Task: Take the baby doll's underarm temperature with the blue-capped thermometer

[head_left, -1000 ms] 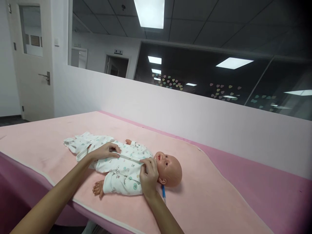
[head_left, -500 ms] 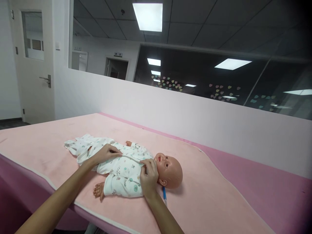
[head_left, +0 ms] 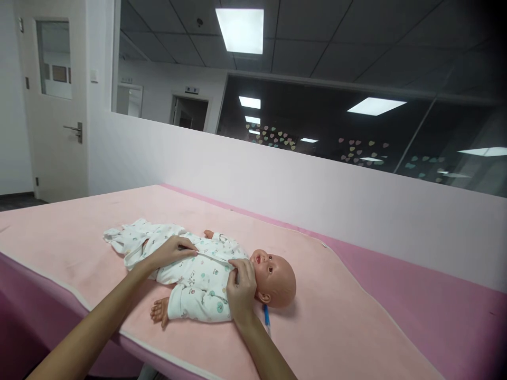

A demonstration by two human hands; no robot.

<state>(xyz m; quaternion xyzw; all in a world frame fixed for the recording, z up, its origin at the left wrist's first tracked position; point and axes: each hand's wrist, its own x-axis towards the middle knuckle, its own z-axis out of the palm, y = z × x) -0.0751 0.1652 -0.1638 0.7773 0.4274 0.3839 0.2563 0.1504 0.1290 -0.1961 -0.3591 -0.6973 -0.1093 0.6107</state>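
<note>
From where I stand, I can see a bald baby doll (head_left: 277, 277) lying on its back on a pale pink mat (head_left: 336, 322), which covers much of the worktop (head_left: 420, 279). Its head is towards the person's right, and its legs stretch off to the left. It wears a white romper (head_left: 204, 282) printed with little green and dark figures.

Both of the person's hands are at the front of the romper. The left hand (head_left: 174, 251) has its grip nearly closed, thumb and fingertips together on the cloth edge at the belly, with a small gap behind them inside the curl of the hand. The right hand (head_left: 242, 287) has its fingers bent in and its grip closed on the same edge up at the chest, just beside the doll's chin. Between the two, the edge runs in a fairly straight line.

One doll hand (head_left: 160, 311) lies palm up on the near side; the other pokes out of its sleeve on the far side. A slim blue item (head_left: 266, 315) lies by the doll's ear, partly hidden. Behind the worktop rise a white wall (head_left: 297, 184) and a wide window (head_left: 325, 124) dotted with heart stickers (head_left: 279, 136).
</note>
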